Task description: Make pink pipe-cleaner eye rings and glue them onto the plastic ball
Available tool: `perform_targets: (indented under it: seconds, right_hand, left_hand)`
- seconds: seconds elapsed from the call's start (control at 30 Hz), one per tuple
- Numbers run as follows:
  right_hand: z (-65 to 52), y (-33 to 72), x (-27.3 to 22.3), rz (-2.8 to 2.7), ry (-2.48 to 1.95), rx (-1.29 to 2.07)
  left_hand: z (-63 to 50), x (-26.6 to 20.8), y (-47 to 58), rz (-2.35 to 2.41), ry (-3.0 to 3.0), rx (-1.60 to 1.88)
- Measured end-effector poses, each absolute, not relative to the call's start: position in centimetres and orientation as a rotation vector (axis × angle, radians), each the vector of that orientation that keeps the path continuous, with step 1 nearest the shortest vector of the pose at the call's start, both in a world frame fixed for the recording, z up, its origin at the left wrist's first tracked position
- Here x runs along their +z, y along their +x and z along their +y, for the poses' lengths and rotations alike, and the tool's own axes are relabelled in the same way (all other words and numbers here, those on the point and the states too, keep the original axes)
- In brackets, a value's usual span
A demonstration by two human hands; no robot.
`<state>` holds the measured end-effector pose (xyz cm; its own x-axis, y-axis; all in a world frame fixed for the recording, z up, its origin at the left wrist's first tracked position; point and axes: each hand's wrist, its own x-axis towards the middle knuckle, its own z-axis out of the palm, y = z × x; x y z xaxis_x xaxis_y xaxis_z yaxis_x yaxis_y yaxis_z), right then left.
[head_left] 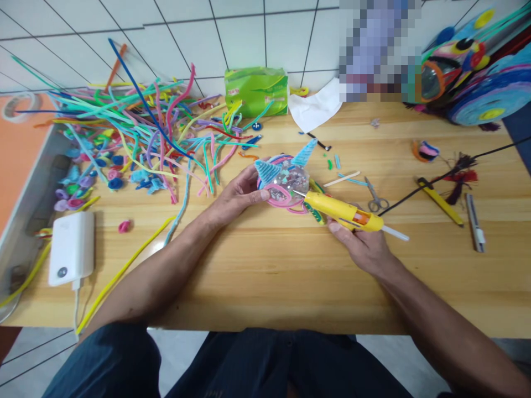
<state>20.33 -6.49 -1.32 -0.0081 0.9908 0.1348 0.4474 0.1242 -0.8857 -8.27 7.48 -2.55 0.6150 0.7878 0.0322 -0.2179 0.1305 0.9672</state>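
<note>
Glue gun [344,210] sat in right hand [369,249], fingers [343,231] clamped on it — nozzle [300,193] pointed at clear-domed craft piece [290,178], contact unclear. Left hand [243,193] gripped piece's side, over counter [265,276]. Gluing seemed in hand; next move called for steady nozzle, still piece.

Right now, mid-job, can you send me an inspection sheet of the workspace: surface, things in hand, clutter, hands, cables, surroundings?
Surface: wooden table, bare along much of its near side.
Things in hand: craft piece with two blue pointed ears; yellow glue gun, nozzle at the piece, contact unclear.
Clutter: heaped pipe cleaners at left; scissors, yellow cutter and white cutter at right.
Hands: left hand holds the craft piece; right hand grips the glue gun.
Cables: black cord crosses the right side; white cable leaves the power bank.
Surroundings: white tiled wall behind; part of the view is pixelated.
</note>
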Motion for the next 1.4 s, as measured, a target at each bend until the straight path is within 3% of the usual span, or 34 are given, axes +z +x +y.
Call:
perform_targets:
  seconds: [1.17,1.4]
  right_hand:
    - [-6.7,20.9,-1.7,-1.518,-1.457,0.871]
    - [-5.5,22.4,0.0,-1.169,-1.442,0.632]
  left_hand:
    - [7.8,-2.3,-8.0,0.533,1.254,0.775]
    - [7.9,-2.5,-8.0,0.502,1.232,0.785]
